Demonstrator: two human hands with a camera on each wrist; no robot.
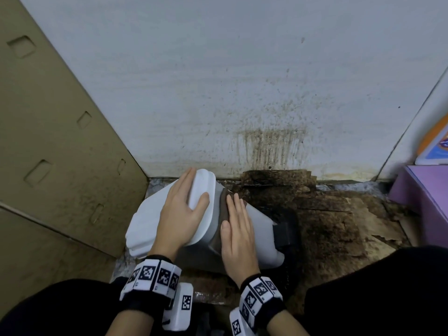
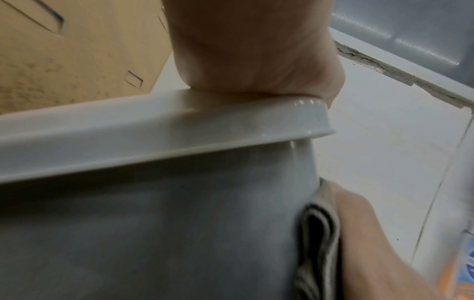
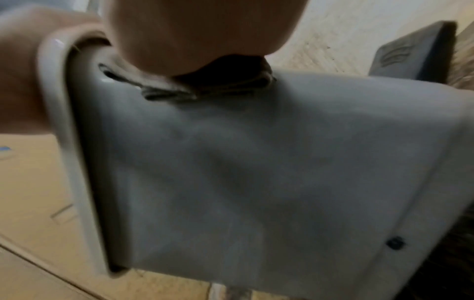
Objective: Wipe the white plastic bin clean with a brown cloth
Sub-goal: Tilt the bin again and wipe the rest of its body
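The white plastic bin [image 1: 263, 225] lies tipped over on the floor near the wall, its lid [image 1: 148, 214] pointing left. My left hand [image 1: 180, 209] rests flat on the lid with straight fingers, the thumb near the lid's rim. My right hand [image 1: 238, 231] lies flat on the bin's upturned side and presses the folded brown cloth [image 1: 221, 207] against it, just below the lid. The left wrist view shows the bin wall [image 2: 153, 233] with the cloth [image 2: 318, 233] squeezed under my right hand [image 2: 372, 243]. In the right wrist view the cloth [image 3: 205, 89] is bunched under my palm on the bin [image 3: 256, 172].
A tall cardboard box [image 1: 48, 141] stands close on the left. The wall [image 1: 218, 81] behind is stained, and dirty soaked cardboard [image 1: 327, 226] covers the floor to the right. A black piece [image 1: 286, 231] sits beside the bin. A purple box [image 1: 421, 197] stands at far right.
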